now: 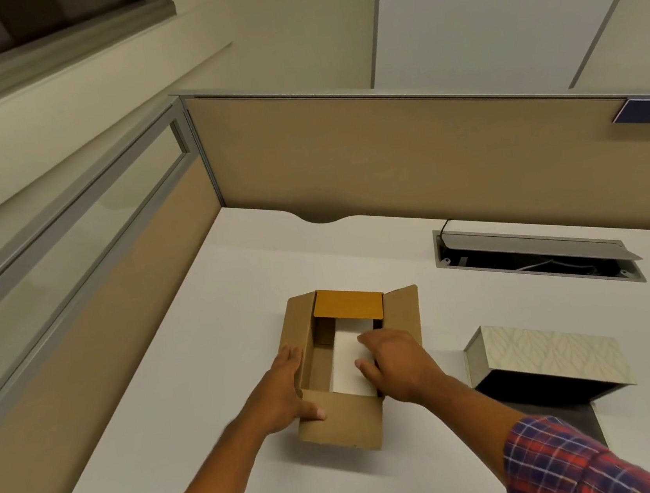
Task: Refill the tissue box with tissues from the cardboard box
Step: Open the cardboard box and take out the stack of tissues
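A brown cardboard box (343, 424) stands open in the middle of the white desk, all its flaps folded out. Inside it lies a white stack of tissues (347, 360). My left hand (292, 389) grips the box's left wall, thumb on the near flap. My right hand (397, 364) reaches into the box from the right, its fingers closed on the right edge of the tissue stack. The tissue box (550, 358), cream with a leaf pattern, lies on its side to the right, its dark open end facing me; what is inside cannot be seen.
The white desk (212, 342) is enclosed by tan partition walls (385, 148) at the back and left. An open cable tray (537, 257) is set into the desk at the back right. The desk's near-left edge drops off close to my left sleeve.
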Tool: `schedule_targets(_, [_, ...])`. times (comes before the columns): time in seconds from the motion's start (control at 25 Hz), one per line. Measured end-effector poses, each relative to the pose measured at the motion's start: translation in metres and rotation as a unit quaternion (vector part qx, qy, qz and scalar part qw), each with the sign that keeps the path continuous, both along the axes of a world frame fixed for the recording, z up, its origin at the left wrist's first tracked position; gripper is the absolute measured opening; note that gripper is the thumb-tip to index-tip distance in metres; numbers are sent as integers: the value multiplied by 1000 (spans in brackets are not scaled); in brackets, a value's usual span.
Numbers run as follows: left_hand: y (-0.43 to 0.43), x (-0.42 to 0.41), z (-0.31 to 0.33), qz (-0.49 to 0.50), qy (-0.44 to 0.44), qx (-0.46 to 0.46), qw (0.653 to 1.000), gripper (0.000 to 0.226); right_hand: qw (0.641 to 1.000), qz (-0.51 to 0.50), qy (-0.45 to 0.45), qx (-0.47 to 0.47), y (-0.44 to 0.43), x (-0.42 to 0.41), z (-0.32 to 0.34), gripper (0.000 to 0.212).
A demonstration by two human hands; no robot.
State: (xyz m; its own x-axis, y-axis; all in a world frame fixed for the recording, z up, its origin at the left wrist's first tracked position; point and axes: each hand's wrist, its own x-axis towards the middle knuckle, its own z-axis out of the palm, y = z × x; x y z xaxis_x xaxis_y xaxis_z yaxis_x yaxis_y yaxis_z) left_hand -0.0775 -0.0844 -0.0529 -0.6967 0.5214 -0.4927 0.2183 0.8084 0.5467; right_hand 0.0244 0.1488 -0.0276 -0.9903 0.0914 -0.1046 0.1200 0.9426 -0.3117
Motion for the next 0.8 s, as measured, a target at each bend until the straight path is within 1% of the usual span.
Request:
schedule_targets(0.04, [0,2,-2,3,12,-2,1000,139,1000,-11,1,3,1,-7,1,55])
schedule_targets(0.16, [0,7,-6,13,29,1,999,137,999,-53,9,1,3,-23,1,69])
schedule_targets(0.24, [2,8,-6,17,36,-2,999,136,998,-61,9,14,5,-34,-1,77])
schedule_targets(0.48, [2,6,-6,15,38,2,999,135,993,-77,-44,79,10,-68,-14,88])
schedule_targets(0.68, [1,8,-4,7,42,-13,999,134,989,-63,-101,94,19,-87,-32,90])
schedule_targets(0.8, [3,8,-4,4,47,-24,999,134,989,-70,-105,79,21,-95,-38,86])
